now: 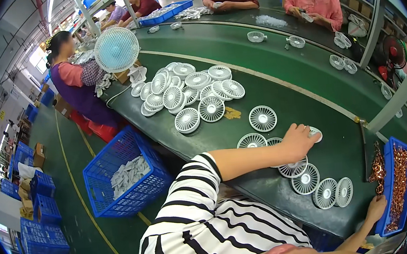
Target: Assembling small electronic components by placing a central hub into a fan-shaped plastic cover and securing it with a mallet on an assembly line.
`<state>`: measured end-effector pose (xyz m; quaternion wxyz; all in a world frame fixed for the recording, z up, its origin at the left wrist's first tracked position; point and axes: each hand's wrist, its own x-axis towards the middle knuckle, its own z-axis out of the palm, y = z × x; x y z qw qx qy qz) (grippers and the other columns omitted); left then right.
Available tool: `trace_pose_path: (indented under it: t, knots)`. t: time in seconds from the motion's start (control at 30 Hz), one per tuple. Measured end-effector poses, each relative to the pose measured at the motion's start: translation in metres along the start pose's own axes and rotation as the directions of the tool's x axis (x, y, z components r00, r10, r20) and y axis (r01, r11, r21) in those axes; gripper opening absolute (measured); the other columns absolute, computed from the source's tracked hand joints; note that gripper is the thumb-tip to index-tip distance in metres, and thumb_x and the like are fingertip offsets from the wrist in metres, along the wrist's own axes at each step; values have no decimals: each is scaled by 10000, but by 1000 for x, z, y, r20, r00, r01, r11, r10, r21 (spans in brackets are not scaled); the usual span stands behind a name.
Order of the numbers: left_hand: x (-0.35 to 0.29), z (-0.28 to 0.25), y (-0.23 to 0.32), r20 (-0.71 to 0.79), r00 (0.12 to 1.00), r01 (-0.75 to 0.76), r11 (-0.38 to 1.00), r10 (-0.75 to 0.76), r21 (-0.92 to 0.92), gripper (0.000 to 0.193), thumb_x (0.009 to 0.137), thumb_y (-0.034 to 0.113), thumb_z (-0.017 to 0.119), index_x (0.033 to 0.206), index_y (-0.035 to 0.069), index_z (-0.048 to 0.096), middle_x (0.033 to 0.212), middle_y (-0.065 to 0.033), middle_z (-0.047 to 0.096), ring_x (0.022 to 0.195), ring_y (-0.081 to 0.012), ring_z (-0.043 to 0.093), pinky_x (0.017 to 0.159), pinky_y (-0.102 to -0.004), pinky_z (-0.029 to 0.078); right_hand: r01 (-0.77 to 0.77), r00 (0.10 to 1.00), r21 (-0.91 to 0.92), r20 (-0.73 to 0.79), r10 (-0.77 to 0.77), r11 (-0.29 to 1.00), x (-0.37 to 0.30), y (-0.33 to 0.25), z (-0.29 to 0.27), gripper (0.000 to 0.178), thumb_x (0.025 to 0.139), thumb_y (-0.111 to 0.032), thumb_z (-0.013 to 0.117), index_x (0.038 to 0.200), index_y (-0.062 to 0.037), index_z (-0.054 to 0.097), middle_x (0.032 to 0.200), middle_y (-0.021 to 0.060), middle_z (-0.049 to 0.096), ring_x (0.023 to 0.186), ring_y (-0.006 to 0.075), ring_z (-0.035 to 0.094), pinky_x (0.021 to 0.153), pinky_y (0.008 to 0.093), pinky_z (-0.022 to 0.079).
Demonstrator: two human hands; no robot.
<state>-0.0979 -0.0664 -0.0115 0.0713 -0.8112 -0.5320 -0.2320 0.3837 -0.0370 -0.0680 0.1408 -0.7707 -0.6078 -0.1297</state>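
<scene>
My left hand (300, 142) reaches across the green work table with its fingers closed on a white part (316, 134), mostly hidden by the hand. Round white fan grilles lie below the arm in an overlapping row, one of them (305, 179) near the table edge. A single grille (263, 118) rests farther back, left of that hand. At the lower right, my right hand (376, 206) has its fingers curled beside a blue tray (381, 227) of small copper-coloured parts (399, 183). More copper-coloured parts (377, 165) lie on the table just beyond its fingertips.
A large pile of fan grilles (197, 80) covers the table's left part, near a standing fan (116, 50). A blue crate (122, 205) with grey-white pieces stands on the floor at left. Across the green conveyor belt (214, 44), several co-workers sit. A metal post (400, 89) rises at right.
</scene>
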Motion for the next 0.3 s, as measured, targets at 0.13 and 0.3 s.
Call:
trace_pose_path:
  t: [0.13,0.3]
  knots:
    - [3,-58,-25,-18,997,70,987,-74,-146,506,776,267,662,1223,92,502,1137,-153,542,1075,-320,510,914,-461,397,29,996,99,-90,-20,995,-8,-9,-12,181,914,-187,549,897,-6,551,869,177,562,757,369,563,660,466,440]
    - [-38,-102,-120,-237,862,488,858,-447,157,645,759,309,728,1300,83,459,1332,-210,469,1237,-388,437,1024,-494,343,-137,987,420,135,88,897,-12,-23,-32,174,939,-179,540,931,-10,578,973,199,618,860,294,615,744,434,464]
